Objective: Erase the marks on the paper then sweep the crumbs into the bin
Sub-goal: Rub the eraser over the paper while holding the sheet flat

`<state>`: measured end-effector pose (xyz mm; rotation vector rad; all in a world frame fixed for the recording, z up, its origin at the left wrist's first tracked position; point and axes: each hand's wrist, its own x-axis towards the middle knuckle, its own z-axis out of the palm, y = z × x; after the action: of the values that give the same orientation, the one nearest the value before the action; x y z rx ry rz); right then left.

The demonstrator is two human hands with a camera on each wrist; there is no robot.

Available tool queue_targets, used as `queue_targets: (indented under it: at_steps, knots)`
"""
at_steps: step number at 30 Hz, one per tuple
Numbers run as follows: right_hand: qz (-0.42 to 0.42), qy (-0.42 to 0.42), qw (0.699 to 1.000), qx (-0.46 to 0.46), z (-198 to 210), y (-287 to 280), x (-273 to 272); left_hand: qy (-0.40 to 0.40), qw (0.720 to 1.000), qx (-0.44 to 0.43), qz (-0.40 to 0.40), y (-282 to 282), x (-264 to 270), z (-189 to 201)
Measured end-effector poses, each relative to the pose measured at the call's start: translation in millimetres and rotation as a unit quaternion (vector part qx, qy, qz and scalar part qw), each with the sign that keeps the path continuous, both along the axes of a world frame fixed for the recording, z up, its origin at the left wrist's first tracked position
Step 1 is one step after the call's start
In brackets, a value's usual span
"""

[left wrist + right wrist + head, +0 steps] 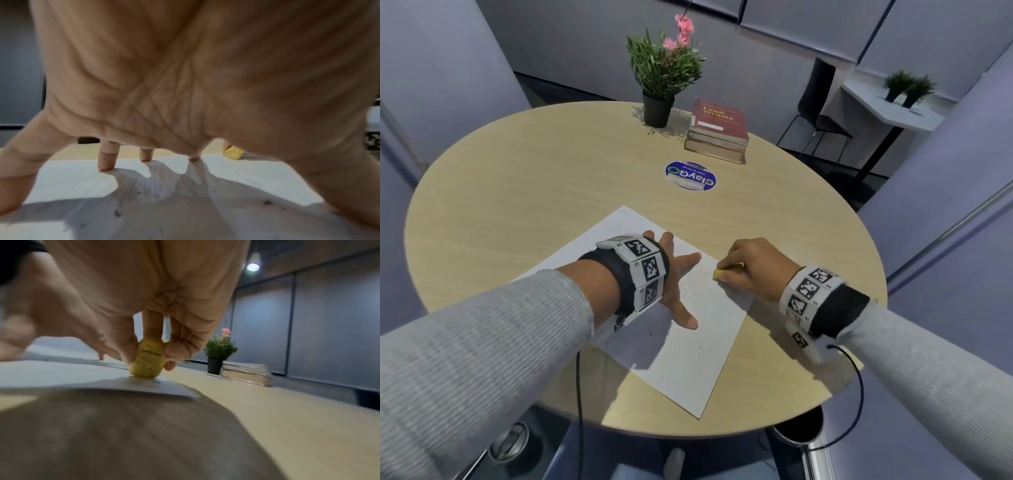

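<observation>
A white sheet of paper [688, 356] lies on the round wooden table [517, 178]. My left hand [674, 274] presses down on it with fingers spread and straight; its fingertips [106, 162] stand on the sheet. My right hand [750, 267] pinches a yellow eraser [726, 274] between thumb and fingers and holds its end on the paper near the right edge. The eraser [148, 360] touches the sheet [61, 374] close to a corner. Dark crumbs [118, 213] are scattered on the paper under my left palm. A few small specks [650, 333] show near my thumb.
A potted plant [661, 78] and a stack of books [719, 132] stand at the table's far side, with a round blue sticker [690, 175] in front of them. A dark round bin [799, 426] sits below the table's near right edge. A chair [818, 102] stands beyond.
</observation>
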<state>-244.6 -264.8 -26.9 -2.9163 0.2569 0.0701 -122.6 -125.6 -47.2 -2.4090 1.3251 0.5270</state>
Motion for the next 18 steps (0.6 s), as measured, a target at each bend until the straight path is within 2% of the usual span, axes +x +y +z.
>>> queue_targets:
  at_steps: [5, 10, 15, 18]
  knots:
    - [0.133, 0.042, 0.989, 0.043, 0, 36, -15, -0.004, 1.000, 0.015, -0.005, -2, 0, 0]
    - [0.028, 0.001, 1.000, 0.004, 4, 3, 4, -0.002, 1.000, 0.007, -0.002, 0, 0, 2]
    - [0.138, 0.033, 0.990, 0.026, -2, 41, -8, -0.001, 1.000, 0.018, 0.011, -1, -2, 2]
    - [0.072, 0.022, 0.997, 0.019, 1, 23, 4, 0.009, 1.000, 0.013, 0.015, 1, -3, 3]
